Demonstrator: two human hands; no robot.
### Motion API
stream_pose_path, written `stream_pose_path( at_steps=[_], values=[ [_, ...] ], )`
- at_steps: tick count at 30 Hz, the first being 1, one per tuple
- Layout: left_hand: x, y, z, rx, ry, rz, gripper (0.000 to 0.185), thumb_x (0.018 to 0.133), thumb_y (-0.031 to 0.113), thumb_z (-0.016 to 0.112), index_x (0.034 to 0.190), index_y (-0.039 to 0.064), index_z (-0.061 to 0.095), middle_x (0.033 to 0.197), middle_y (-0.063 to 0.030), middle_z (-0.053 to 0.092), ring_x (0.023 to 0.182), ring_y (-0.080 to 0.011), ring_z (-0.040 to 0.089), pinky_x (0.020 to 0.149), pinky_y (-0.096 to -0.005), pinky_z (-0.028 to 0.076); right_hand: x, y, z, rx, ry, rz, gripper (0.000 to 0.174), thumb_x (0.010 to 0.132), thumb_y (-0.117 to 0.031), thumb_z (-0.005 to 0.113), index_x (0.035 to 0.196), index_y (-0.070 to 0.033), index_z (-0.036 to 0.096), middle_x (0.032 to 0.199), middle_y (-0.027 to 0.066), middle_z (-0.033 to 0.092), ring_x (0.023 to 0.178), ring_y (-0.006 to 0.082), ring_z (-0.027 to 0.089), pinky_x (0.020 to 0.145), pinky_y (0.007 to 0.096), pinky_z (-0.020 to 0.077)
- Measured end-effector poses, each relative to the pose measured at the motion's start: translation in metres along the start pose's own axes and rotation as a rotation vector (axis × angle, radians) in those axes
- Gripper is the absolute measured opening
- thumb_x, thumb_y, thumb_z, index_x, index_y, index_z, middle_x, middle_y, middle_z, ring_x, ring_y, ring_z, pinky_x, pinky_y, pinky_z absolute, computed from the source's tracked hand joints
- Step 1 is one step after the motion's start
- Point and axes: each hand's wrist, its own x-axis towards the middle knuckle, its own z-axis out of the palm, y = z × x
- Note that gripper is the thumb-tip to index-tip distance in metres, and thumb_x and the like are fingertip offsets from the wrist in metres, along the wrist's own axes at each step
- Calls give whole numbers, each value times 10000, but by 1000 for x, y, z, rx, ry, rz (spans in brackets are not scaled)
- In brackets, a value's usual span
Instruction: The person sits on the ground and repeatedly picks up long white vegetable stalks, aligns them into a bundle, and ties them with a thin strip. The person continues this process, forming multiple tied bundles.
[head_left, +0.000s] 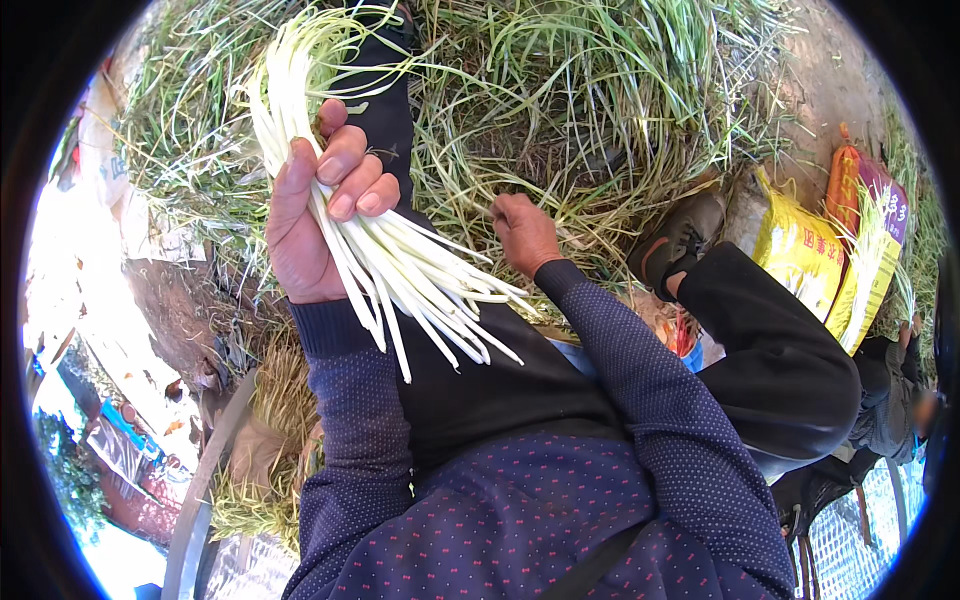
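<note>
My left hand (300, 232) is closed around a bunch of pale, slender leafy stalks (409, 266) that look like blanched chives. Their white ends fan out toward my lap, while the yellow-green leaf ends curl over above the fist. Further right, my right hand (529, 234) rests at the near side of a large heap of loose green and straw-coloured leaves (600, 112). Its fingers are curled at the leaves, and whether they pinch a stalk is hard to make out.
Yellow printed sacks (799, 244) lie to the right, with a bundle of pale stalks (870, 247) on one. My shoe (679, 240) is beside the heap. Another person (892, 405) sits at the far right. A curved grey rail (214, 465) stands at lower left.
</note>
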Motion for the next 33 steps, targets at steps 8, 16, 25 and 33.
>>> stream_pose_path(
  at_steps=[8, 16, 25, 33],
  values=[
    [5, -1, 0, 39, 29, -38, 365, 1079, 217, 488, 1354, -19, 442, 870, -22, 484, 667, -113, 494, 705, -332, 474, 34, 4, 11, -349, -260, 194, 355, 874, -280, 701, 1116, -26, 648, 1060, 179, 672, 1018, 360, 653, 849, 483, 527],
    [5, -4, -1, 72, 93, -40, 330, 1075, 197, 487, 1315, -28, 461, 871, -36, 494, 667, -125, 502, 693, -333, 481, 32, 27, -9, 175, -329, 179, 317, 841, -269, 700, 1033, -18, 717, 994, 168, 721, 908, 331, 673, 841, 436, 503],
    [3, -10, -8, 174, 253, -83, 260, 1020, 181, 611, 1212, 12, 568, 838, -33, 561, 642, -127, 530, 645, -325, 497, 24, -16, -90, 769, -290, 213, 199, 931, -50, 550, 1105, 20, 616, 828, 13, 611, 775, 115, 570, 761, 295, 475],
    [2, -27, -12, 402, 351, -41, 201, 952, 112, 689, 1119, 31, 615, 896, -59, 646, 606, -107, 547, 615, -306, 500, -19, -87, -151, 1056, -210, 114, 241, 964, -25, 553, 1198, 4, 604, 852, 23, 635, 760, 116, 615, 672, 273, 484]
  ],
)
